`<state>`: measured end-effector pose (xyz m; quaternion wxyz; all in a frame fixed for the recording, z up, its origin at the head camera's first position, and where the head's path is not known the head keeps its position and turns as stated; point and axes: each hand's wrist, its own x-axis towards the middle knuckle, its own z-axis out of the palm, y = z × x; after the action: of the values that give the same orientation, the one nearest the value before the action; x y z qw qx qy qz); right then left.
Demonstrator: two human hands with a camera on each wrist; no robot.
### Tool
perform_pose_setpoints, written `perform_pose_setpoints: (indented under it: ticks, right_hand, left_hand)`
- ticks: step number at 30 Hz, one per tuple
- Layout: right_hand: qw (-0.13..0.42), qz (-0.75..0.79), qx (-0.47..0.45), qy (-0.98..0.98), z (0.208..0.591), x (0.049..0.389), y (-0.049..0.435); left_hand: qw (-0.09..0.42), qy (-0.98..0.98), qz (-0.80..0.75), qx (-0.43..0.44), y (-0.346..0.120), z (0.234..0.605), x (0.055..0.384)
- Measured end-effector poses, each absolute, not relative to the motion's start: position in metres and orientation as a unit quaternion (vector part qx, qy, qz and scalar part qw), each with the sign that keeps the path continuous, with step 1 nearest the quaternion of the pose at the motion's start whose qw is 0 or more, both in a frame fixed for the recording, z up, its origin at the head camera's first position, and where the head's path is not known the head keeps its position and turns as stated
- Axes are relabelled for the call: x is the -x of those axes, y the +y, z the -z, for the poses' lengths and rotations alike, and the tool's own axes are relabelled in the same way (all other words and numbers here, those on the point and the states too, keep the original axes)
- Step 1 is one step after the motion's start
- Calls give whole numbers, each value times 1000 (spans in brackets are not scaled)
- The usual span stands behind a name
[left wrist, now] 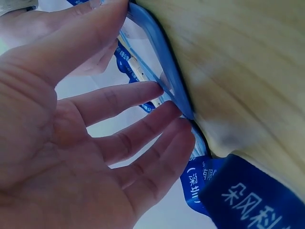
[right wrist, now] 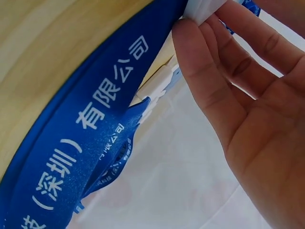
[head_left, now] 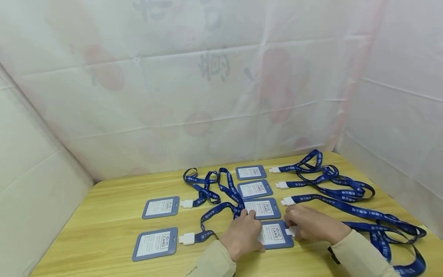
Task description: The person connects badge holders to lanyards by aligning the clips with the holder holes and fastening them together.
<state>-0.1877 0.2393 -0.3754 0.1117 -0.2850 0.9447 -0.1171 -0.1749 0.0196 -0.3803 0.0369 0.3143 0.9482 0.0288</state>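
My left hand (head_left: 243, 235) grips the nearest blue ID badge holder (head_left: 273, 235) of the right column, thumb at its near edge and fingers at its far edge. In the left wrist view, fingertips and thumb meet the holder's blue frame (left wrist: 164, 52). At the holder's right end, my right hand (head_left: 313, 224) pinches the white clip (head_left: 292, 231) of a dark blue lanyard. The right wrist view shows this clip (right wrist: 202, 9) between thumb and fingers, with the printed strap (right wrist: 95, 109) trailing away. The clip overlaps the holder's slotted end in the head view.
Three more holders, including one (head_left: 263, 208) just beyond, lie up the right column, facing white lanyard clips (head_left: 288, 201). At left, two holders (head_left: 155, 244) lie beside clips (head_left: 187, 239) with looped straps (head_left: 207, 188). White cloth walls (head_left: 207, 96) enclose the wooden table (head_left: 104, 215).
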Motion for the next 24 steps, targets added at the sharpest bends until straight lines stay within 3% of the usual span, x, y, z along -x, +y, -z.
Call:
perform_pose_setpoints:
  ticks: [4, 17, 24]
  right_hand:
    - [134, 133, 257, 948, 368, 188, 239]
    - [128, 107, 221, 961, 354, 191, 235]
    - [92, 102, 259, 956, 356, 194, 239]
  left_hand:
    - [42, 945, -16, -323, 19, 378, 177]
    - [31, 944, -41, -325, 16, 370, 182]
    - [24, 944, -60, -324, 15, 369, 186]
